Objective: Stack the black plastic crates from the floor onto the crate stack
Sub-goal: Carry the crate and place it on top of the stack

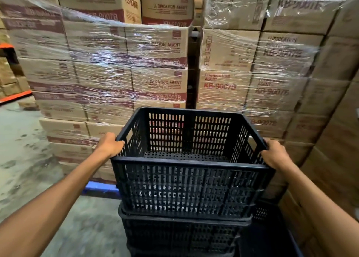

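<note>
A black slotted plastic crate is right in front of me, empty, its base sitting in the top of the crate stack below. My left hand grips the crate's left rim near the front corner. My right hand grips the right rim, fingers curled over the edge. The lower part of the stack runs out of the bottom of the frame. Another dark crate shows behind the stack at the lower right.
Shrink-wrapped pallets of cardboard boxes marked "Lubrication Agent" rise close behind the stack, and more boxes wall in the right side. A blue pallet edge lies at floor level. Bare concrete floor stretches to the left.
</note>
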{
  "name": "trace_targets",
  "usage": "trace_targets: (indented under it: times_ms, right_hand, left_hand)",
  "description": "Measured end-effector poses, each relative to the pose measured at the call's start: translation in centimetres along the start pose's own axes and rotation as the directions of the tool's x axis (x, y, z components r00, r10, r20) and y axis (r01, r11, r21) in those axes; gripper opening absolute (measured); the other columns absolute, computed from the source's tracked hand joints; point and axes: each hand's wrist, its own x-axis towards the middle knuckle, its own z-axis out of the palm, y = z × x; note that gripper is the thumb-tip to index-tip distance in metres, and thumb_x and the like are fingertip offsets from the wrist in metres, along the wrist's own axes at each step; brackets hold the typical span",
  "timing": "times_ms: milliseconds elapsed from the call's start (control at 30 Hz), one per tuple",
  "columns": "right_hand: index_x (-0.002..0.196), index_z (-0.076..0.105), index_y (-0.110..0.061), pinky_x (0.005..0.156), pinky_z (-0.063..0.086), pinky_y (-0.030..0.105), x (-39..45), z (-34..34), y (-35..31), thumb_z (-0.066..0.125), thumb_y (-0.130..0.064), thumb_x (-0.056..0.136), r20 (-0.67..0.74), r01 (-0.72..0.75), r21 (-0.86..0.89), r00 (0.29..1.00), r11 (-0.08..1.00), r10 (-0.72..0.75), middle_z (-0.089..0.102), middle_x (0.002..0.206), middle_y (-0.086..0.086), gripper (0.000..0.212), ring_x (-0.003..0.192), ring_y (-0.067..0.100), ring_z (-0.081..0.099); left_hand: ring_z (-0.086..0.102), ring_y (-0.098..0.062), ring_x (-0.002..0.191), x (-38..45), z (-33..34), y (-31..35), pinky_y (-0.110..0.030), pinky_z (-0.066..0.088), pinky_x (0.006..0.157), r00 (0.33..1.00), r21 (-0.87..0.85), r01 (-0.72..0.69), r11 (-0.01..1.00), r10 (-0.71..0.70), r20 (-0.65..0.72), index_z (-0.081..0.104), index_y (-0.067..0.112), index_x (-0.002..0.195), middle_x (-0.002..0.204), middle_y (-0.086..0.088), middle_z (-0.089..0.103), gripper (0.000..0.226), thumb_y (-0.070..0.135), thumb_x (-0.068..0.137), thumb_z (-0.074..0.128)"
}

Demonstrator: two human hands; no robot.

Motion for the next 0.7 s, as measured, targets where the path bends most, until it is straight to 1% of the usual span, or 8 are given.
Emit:
trace_targets:
  times_ms: [67,167,267,333,433,467,600,700]
  right_hand:
    - [0.129,0.052,-0.016,0.077,0.047,0.036,-0.5,0.4,0.1,0.048,0.000,0.081,-0.017,-0.001,-0.002,1.000,1.000,0.001,0.059,0.097,0.011,0.051,0.088,0.030,0.057]
    - [0.132,0.050,-0.016,0.082,0.045,0.037,-0.9,0.9,0.7,0.048,-0.002,0.082,-0.023,0.008,-0.005,1.000,1.000,-0.009,0.063,0.109,0.018,0.051,0.100,0.036,0.058]
    - [0.129,0.053,-0.015,0.077,0.043,0.034,-1.0,0.8,0.5,0.048,-0.002,0.082,-0.020,0.022,-0.018,1.000,1.000,-0.023,0.062,0.101,0.016,0.049,0.100,0.038,0.058]
    - [0.126,0.054,-0.014,0.078,0.045,0.037,-1.1,0.8,0.2,0.048,-0.001,0.082,-0.011,0.026,-0.022,1.000,0.999,-0.027,0.063,0.103,0.020,0.046,0.098,0.039,0.058]
    - [0.104,0.053,-0.014,0.069,0.039,0.033,-2.2,0.8,0.2,0.045,0.001,0.083,0.019,0.055,-0.046,0.998,0.997,-0.054,0.057,0.084,0.012,0.028,0.084,0.035,0.053]
    - [0.099,0.050,-0.012,0.068,0.038,0.033,-2.6,0.9,0.5,0.044,0.001,0.083,0.023,0.061,-0.060,0.998,0.996,-0.060,0.055,0.084,0.012,0.022,0.083,0.035,0.052]
    - [0.096,0.047,-0.009,0.067,0.038,0.034,-3.5,1.2,0.8,0.044,-0.001,0.082,0.018,0.065,-0.094,0.998,0.993,-0.063,0.055,0.092,0.018,0.017,0.080,0.034,0.048]
    - [0.096,0.049,-0.009,0.069,0.040,0.035,-3.2,1.1,0.8,0.045,-0.002,0.082,0.023,0.059,-0.088,0.998,0.994,-0.057,0.056,0.092,0.017,0.016,0.082,0.035,0.050]
  left_hand:
    - [0.052,-0.028,0.069,0.2,0.0,-0.5,-0.032,0.036,0.062,1.000,0.033,-0.004,0.999,0.004,-0.005,0.064,0.001,0.095,0.062,-0.006,0.051,0.022,0.020,0.088,0.058]
    - [0.049,-0.024,0.063,0.2,-0.1,-0.5,-0.030,0.035,0.059,1.000,0.036,-0.008,0.999,0.009,-0.022,0.062,0.002,0.094,0.064,-0.006,0.050,0.019,0.019,0.088,0.058]
    - [0.046,-0.019,0.056,-0.2,0.4,-1.0,-0.028,0.033,0.050,0.999,0.003,-0.009,1.000,0.009,-0.050,0.060,0.002,0.094,0.065,-0.006,0.050,0.017,0.018,0.090,0.055]
    - [0.047,-0.018,0.056,-0.5,0.5,-1.3,-0.027,0.035,0.050,0.997,-0.033,-0.015,0.999,0.013,-0.071,0.061,0.003,0.095,0.065,-0.006,0.051,0.017,0.018,0.090,0.056]
    - [0.043,-0.015,0.052,-0.5,-0.3,-1.0,-0.024,0.029,0.046,0.997,-0.041,-0.014,0.999,0.011,-0.072,0.060,0.003,0.089,0.061,-0.004,0.047,0.013,0.016,0.089,0.058]
    - [0.042,-0.015,0.052,-0.4,-0.4,-0.9,-0.025,0.028,0.046,0.997,-0.041,-0.017,0.999,0.014,-0.071,0.062,0.003,0.090,0.061,-0.004,0.046,0.015,0.017,0.089,0.058]
    - [0.042,-0.016,0.053,-0.5,-0.5,-1.8,-0.026,0.029,0.049,0.998,-0.085,-0.008,0.996,0.003,-0.058,0.065,0.002,0.098,0.062,-0.004,0.047,0.019,0.017,0.088,0.059]
    - [0.048,-0.022,0.060,-1.1,-0.5,-2.7,-0.028,0.036,0.059,0.998,-0.102,0.011,0.995,-0.018,-0.067,0.067,0.001,0.098,0.065,-0.007,0.052,0.021,0.018,0.087,0.061]
